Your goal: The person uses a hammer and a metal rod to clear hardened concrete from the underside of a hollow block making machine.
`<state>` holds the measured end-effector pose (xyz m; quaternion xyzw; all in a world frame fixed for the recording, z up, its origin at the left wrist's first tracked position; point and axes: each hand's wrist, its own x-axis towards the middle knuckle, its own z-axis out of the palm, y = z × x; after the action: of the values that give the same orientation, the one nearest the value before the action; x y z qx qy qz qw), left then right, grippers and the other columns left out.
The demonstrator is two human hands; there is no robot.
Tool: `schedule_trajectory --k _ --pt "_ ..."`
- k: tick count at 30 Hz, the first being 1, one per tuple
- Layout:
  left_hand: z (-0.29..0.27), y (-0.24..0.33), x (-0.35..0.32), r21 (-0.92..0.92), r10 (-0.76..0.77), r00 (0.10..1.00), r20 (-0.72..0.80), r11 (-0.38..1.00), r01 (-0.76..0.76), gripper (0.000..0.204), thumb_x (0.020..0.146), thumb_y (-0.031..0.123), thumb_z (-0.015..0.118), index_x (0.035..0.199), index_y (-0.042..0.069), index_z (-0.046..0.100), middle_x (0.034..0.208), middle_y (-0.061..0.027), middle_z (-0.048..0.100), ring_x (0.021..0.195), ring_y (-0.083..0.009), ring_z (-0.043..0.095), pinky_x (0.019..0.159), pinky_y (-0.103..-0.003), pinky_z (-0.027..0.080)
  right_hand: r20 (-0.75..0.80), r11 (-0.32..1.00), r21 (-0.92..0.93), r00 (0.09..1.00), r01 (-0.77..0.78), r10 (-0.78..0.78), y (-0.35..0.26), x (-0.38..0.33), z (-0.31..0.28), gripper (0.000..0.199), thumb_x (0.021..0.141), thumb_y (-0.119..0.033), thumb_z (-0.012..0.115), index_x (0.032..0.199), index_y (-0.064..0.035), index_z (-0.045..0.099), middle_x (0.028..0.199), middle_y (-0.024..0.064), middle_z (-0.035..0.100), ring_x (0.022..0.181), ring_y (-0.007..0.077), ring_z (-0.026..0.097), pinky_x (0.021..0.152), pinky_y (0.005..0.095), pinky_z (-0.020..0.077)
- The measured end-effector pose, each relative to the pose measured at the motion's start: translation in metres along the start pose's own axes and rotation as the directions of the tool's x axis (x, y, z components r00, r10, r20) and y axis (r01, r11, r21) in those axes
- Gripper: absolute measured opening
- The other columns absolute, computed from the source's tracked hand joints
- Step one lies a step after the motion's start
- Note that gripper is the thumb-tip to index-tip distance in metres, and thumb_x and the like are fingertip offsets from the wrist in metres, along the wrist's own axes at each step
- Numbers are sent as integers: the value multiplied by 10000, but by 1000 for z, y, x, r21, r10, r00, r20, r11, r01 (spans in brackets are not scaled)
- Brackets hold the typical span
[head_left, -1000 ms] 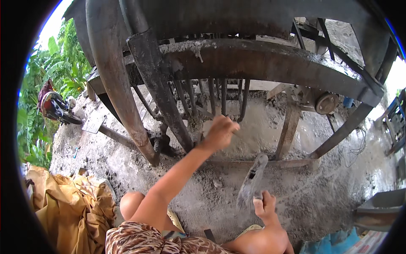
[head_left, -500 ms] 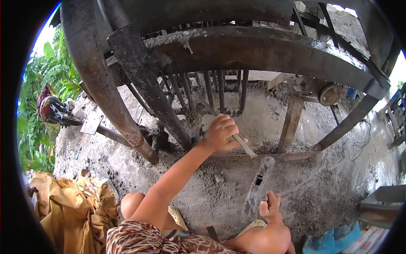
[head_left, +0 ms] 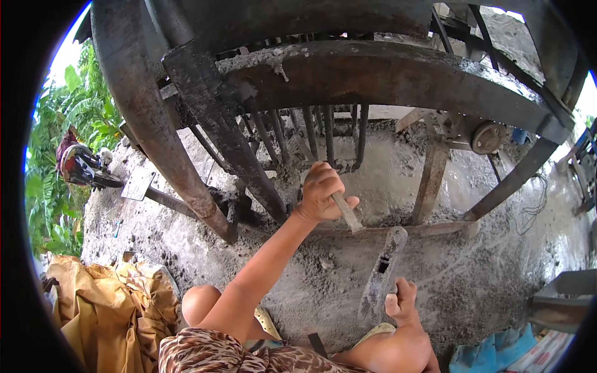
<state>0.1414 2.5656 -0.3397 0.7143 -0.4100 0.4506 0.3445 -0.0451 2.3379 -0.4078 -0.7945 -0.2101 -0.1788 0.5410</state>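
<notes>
My left hand [head_left: 321,191] reaches forward and is closed around a narrow flat metal bar [head_left: 347,213]. One end of this bar sticks out toward the lower right. Its other end points up toward the dark vertical rods [head_left: 328,133] of a heavy metal frame [head_left: 373,74], where I cannot see exactly what it touches. Lower right, over my knee, my right hand [head_left: 403,303] has its fingers curled against a long grey slotted metal piece [head_left: 388,248] with a rounded end and a dark rectangular slot. How the fingers hold it is partly hidden.
Thick slanting legs [head_left: 168,149] support the frame at left, and a round wheel [head_left: 487,137] hangs at right. Grey, gritty ground [head_left: 298,273] lies below. A tan tarp [head_left: 118,304] is heaped at left, a metal trough [head_left: 563,298] stands at right, and a motorbike [head_left: 87,166] is far left.
The free end of the flat bar has swung left and tilted more steeply as my left hand turned. My right hand and the slotted piece look nearly the same, with a slight view shift.
</notes>
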Motion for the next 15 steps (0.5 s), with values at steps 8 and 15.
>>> schedule_trajectory --k 8,15 --pt "-8 -3 9 -55 -56 986 -156 997 48 382 664 334 715 598 127 401 532 -13 381 521 -205 387 534 -329 300 15 999 -34 999 -39 39 -2 -1 2 423 759 -425 635 780 -14 540 413 44 350 333 185 381 369 290 310" --pt "-14 -11 7 -37 -72 966 -247 997 65 390 687 353 698 587 127 397 528 -16 378 512 -213 385 535 -326 314 49 999 -39 999 -22 24 -8 6 5 405 763 -411 636 767 -17 543 405 39 344 333 177 382 368 295 306"
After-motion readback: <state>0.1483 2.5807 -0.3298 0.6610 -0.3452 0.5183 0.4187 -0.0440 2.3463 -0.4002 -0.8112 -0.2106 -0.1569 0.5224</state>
